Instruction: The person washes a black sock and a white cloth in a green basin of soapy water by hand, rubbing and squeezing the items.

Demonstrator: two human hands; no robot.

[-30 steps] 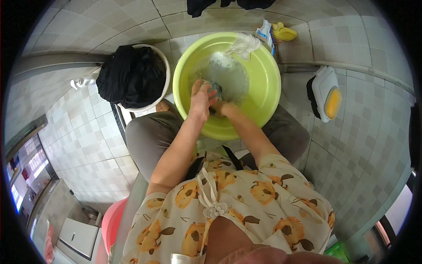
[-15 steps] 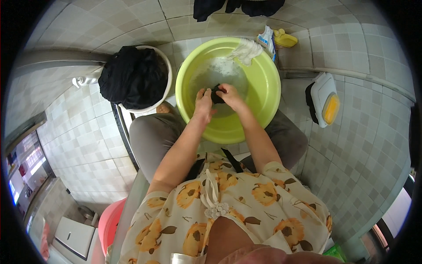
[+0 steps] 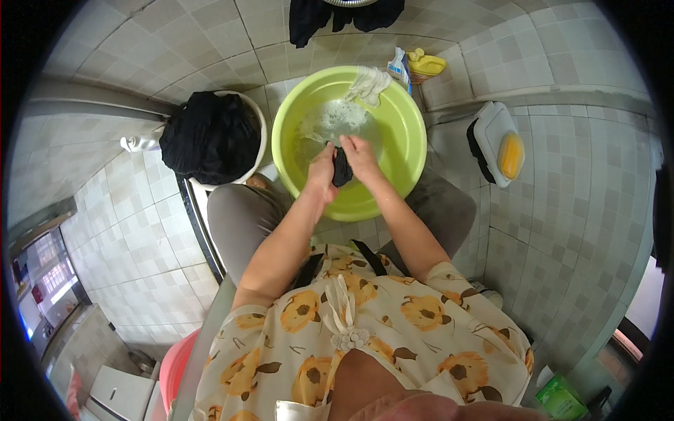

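Observation:
A small black cloth [image 3: 342, 168] hangs between my hands over a yellow-green basin [image 3: 414, 133] of cloudy, sudsy water [image 3: 337, 116]. My left hand [image 3: 322, 168] is closed on the cloth's left side. On the other side, my right hand [image 3: 360, 156] is closed with its fingers at the cloth's upper edge. What kind of garment it is cannot be made out. Draped over the basin's far rim lies a whitish wet cloth [image 3: 368, 85].
Left of the basin, a white tub [image 3: 261, 126] is heaped with black clothing [image 3: 210, 137]. Behind the basin stand a detergent bag [image 3: 399, 67] and a yellow bottle [image 3: 426, 64]. A white box with a yellow sponge [image 3: 511, 156] is at right. Dark cloth [image 3: 309, 24] hangs overhead.
The black cloth now hangs down lower between my hands, its loose end toward me. My right hand has moved closer to my left. The whole view has shifted slightly.

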